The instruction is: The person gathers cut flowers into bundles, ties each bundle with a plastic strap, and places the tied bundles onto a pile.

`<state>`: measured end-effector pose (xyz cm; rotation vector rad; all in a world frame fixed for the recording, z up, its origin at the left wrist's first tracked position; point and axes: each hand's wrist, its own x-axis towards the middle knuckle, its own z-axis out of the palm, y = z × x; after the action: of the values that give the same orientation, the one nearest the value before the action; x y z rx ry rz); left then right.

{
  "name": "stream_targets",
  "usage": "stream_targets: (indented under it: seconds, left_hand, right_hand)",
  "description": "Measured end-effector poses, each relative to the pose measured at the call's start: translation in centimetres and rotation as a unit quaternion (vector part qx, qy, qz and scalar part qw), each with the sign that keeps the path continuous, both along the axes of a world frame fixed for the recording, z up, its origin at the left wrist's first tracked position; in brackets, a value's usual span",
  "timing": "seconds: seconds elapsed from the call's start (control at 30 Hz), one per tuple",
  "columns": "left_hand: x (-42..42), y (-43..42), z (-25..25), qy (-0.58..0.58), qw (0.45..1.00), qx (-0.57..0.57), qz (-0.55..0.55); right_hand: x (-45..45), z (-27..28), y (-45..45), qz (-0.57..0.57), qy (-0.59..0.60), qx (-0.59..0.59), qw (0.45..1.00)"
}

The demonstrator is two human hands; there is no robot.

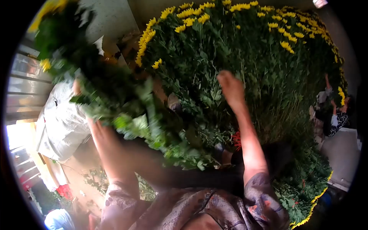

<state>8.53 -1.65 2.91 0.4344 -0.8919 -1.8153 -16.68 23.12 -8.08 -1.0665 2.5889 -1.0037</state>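
Note:
My left hand is raised at the left, mostly covered by leaves, and closed around a bunch of yellow chrysanthemums. The bunch slants from its blurred flower heads at the upper left down to leafy stems near my lap. My right hand reaches out in front of a tall pile of yellow chrysanthemums. Its fingers are curled together by the leaves and stems; whatever they may hold is too small to make out.
A plastic-wrapped bundle stands at the left beside a slatted metal wall. At the far right, another person is by the pile. More chrysanthemums lie at lower right. Something red shows near my leg.

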Motion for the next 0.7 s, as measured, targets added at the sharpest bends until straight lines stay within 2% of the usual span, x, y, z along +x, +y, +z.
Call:
stream_targets:
  seconds: [0.03, 0.07, 0.1, 0.13, 0.17, 0.2, 0.27, 0.3, 0.37, 0.4, 0.47, 0.5, 0.53, 0.6, 0.67, 0.7]
  left_hand:
    - [0.4, -0.2, 0.5, 0.083, 0.986, 0.021, -0.14]
    - [1.0, -0.9, -0.3, 0.1, 0.979, 0.045, -0.173]
    - [1.5, -1.7, -1.1, 0.116, 0.969, 0.07, -0.205]
    - [2.1, -2.4, -1.8, 0.13, 0.958, 0.096, -0.236]
    - [1.6, -3.5, -3.1, 0.193, 0.919, 0.056, -0.338]
    - [1.3, -2.9, -3.1, 0.188, 0.924, 0.02, -0.332]
    - [0.8, -1.8, -3.2, 0.178, 0.931, -0.05, -0.314]
    - [-0.2, -0.9, -1.7, 0.133, 0.941, -0.066, -0.303]
    - [-1.5, 1.1, -0.7, 0.079, 0.974, -0.071, -0.201]
    - [-2.2, 2.1, -0.2, 0.047, 0.985, -0.07, -0.15]
    - [-0.3, -1.1, -2.6, -0.024, 0.991, 0.102, -0.088]
    - [0.4, -2.8, -3.8, -0.058, 0.986, 0.142, -0.061]
    - [-0.4, -2.0, -2.9, 0.005, 0.978, 0.169, -0.123]
    - [-2.7, -1.2, -2.7, -0.072, 0.983, 0.161, -0.058]
    - [-5.0, 0.0, -0.9, -0.061, 0.98, 0.132, -0.137]
    - [-5.9, 0.6, -0.6, -0.079, 0.98, 0.129, -0.126]
  right_hand:
    - [0.1, -5.2, 0.2, 0.007, -0.054, 0.042, 0.998]
    - [1.4, -9.5, 0.2, 0.029, -0.082, 0.021, 0.996]
    - [2.9, -14.4, 0.1, 0.059, 0.0, 0.05, 0.997]
    - [4.6, -16.9, -0.3, 0.093, -0.009, 0.069, 0.993]
    - [6.3, -16.0, -1.2, 0.104, -0.071, 0.17, 0.977]
    - [7.8, -20.5, -1.1, 0.11, -0.015, 0.157, 0.981]
    - [10.0, -22.9, -1.0, 0.052, -0.133, 0.147, 0.979]
    - [9.8, -22.5, -1.0, 0.053, -0.131, 0.144, 0.979]
    - [8.7, -21.0, -1.1, 0.074, -0.117, 0.045, 0.989]
    - [7.6, -20.0, -1.0, 0.077, -0.109, 0.042, 0.99]
    - [4.8, -16.6, -0.3, 0.131, 0.004, -0.096, 0.987]
    - [4.2, -13.9, -0.1, 0.064, -0.111, -0.059, 0.99]
    - [3.3, -11.4, 0.1, 0.071, -0.1, -0.067, 0.99]
    - [1.6, -7.5, 0.6, -0.022, -0.122, 0.057, 0.991]
    - [0.3, -4.9, 0.9, -0.029, -0.1, 0.045, 0.994]
    - [0.1, -4.2, 1.3, -0.038, -0.094, 0.045, 0.994]
